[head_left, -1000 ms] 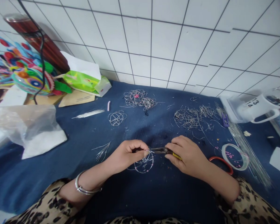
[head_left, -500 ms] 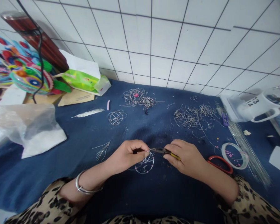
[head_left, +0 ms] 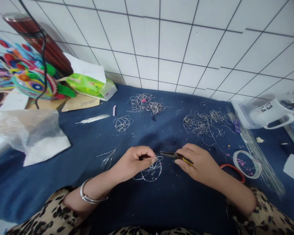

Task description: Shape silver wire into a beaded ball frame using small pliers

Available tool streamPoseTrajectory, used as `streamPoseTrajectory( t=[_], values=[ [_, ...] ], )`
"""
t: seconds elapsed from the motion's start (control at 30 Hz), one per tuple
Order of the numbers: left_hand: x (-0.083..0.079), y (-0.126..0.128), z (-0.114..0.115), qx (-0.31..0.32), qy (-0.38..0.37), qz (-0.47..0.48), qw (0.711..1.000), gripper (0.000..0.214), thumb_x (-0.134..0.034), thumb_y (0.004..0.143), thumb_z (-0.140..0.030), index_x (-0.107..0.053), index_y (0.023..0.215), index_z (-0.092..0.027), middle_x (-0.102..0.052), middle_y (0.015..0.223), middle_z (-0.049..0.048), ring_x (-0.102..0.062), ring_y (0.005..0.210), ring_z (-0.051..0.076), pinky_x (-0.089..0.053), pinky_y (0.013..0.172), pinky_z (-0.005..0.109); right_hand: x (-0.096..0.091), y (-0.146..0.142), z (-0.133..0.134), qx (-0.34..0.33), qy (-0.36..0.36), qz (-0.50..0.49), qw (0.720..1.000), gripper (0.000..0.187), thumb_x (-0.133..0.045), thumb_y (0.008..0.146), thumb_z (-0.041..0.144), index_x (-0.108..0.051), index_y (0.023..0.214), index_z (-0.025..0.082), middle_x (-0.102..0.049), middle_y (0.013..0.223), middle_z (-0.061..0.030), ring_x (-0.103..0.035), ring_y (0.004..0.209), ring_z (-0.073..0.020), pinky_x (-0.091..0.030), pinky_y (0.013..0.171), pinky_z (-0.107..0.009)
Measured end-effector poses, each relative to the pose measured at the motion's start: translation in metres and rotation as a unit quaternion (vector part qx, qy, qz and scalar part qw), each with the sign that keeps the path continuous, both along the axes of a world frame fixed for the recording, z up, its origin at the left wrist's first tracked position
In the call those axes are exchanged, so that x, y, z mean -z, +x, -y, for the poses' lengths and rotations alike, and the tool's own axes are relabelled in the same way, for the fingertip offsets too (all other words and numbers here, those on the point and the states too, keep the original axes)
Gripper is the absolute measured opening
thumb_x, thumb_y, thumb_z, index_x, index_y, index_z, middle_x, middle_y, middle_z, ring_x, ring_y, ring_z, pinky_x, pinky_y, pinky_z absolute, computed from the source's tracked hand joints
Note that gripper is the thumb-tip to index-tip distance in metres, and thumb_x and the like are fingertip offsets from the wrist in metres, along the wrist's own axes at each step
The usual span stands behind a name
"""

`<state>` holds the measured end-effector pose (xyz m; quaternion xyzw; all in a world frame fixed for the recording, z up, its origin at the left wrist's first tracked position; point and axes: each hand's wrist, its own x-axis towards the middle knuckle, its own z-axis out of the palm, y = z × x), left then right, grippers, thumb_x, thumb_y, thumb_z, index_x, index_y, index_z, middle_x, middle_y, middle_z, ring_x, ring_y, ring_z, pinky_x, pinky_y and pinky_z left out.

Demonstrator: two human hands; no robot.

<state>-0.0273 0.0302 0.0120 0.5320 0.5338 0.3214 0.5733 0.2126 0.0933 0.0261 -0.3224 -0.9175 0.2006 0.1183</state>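
My left hand (head_left: 134, 161) is closed in a pinch on the top edge of a round wire piece with pink beads (head_left: 150, 169), which lies on the dark blue cloth (head_left: 142, 202). My right hand (head_left: 198, 163) is wrapped round small yellow-handled pliers (head_left: 175, 155). The plier tips point left and stand a little apart from the wire piece. A silver bangle (head_left: 89, 197) sits on my left wrist.
Tangles of wire (head_left: 203, 122) and finished wire rounds (head_left: 123, 123) lie farther back. A small clear dish with pink beads (head_left: 247, 164), a red ring (head_left: 234, 171) and long straight wires (head_left: 259, 156) are at right. A plastic bag (head_left: 26, 132) lies left. A white tiled wall (head_left: 161, 42) stands behind.
The plier tips have drawn back to the right, off the wire piece. My left hand keeps its pinch on the piece.
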Motion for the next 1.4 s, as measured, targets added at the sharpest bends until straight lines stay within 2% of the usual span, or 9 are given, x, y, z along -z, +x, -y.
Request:
streamPoseTrajectory(
  t=[0.17, 0.3, 0.53, 0.77, 1.13, 1.4],
  values=[
    [-0.001, 0.000, -0.001, -0.027, -0.001, 0.005, 1.000, 0.016, -0.054, 0.081, -0.025, -0.058, 0.073, -0.012, -0.041, 0.055, -0.0047, -0.032, 0.048, 0.006, -0.027, 0.044, 0.018, -0.005, 0.001, 0.002, -0.006, 0.009, -0.022, 1.000, 0.025, -0.047, 0.086, 0.035, -0.060, 0.099, 0.018, -0.059, 0.087, -0.0058, -0.054, 0.080, -0.0147, -0.045, 0.073, -0.028],
    [0.000, 0.000, -0.001, -0.036, 0.010, 0.006, 0.999, 0.016, -0.054, 0.081, -0.024, -0.059, 0.073, -0.011, -0.043, 0.056, -0.0041, -0.034, 0.049, 0.006, -0.028, 0.046, 0.018, -0.008, 0.001, 0.007, -0.012, -0.008, 0.011, 1.000, 0.024, -0.047, 0.085, 0.036, -0.060, 0.097, 0.020, -0.058, 0.085, -0.0048, -0.054, 0.079, -0.0146, -0.044, 0.073, -0.028],
    [0.001, 0.002, -0.001, -0.023, 0.055, -0.037, 0.998, 0.015, -0.054, 0.082, -0.023, -0.061, 0.076, -0.011, -0.049, 0.064, -0.0006, -0.039, 0.054, 0.008, -0.032, 0.050, 0.021, -0.006, 0.000, 0.008, 0.003, -0.063, 0.064, 0.996, 0.025, -0.046, 0.086, 0.037, -0.059, 0.098, 0.021, -0.057, 0.085, -0.0043, -0.053, 0.081, -0.0160, -0.043, 0.074, -0.030],
    [0.001, 0.001, 0.000, -0.007, 0.060, -0.056, 0.997, 0.016, -0.054, 0.082, -0.024, -0.062, 0.078, -0.011, -0.051, 0.067, 0.0003, -0.041, 0.056, 0.008, -0.033, 0.051, 0.021, -0.005, -0.003, 0.007, 0.005, -0.112, 0.057, 0.992, 0.025, -0.045, 0.086, 0.037, -0.059, 0.100, 0.021, -0.056, 0.086, -0.0041, -0.053, 0.080, -0.0159, -0.043, 0.073, -0.030],
    [0.004, 0.001, 0.000, -0.002, 0.046, -0.028, 0.999, 0.016, -0.054, 0.083, -0.024, -0.063, 0.079, -0.011, -0.053, 0.067, 0.0009, -0.042, 0.057, 0.009, -0.034, 0.052, 0.021, 0.000, -0.006, 0.011, -0.001, -0.036, -0.013, 0.999, 0.025, -0.047, 0.085, 0.035, -0.058, 0.101, 0.018, -0.054, 0.093, -0.0070, -0.050, 0.086, -0.0182, -0.042, 0.078, -0.034],
    [0.002, 0.001, -0.001, -0.038, -0.002, 0.058, 0.998, 0.014, -0.057, 0.081, -0.025, -0.061, 0.077, -0.012, -0.045, 0.058, -0.0037, -0.034, 0.050, 0.006, -0.028, 0.047, 0.019, 0.000, 0.003, -0.003, 0.030, -0.019, -0.013, 0.999, 0.028, -0.046, 0.086, 0.035, -0.058, 0.102, 0.016, -0.056, 0.094, -0.0082, -0.051, 0.088, -0.0178, -0.042, 0.081, -0.033]
  ],
)
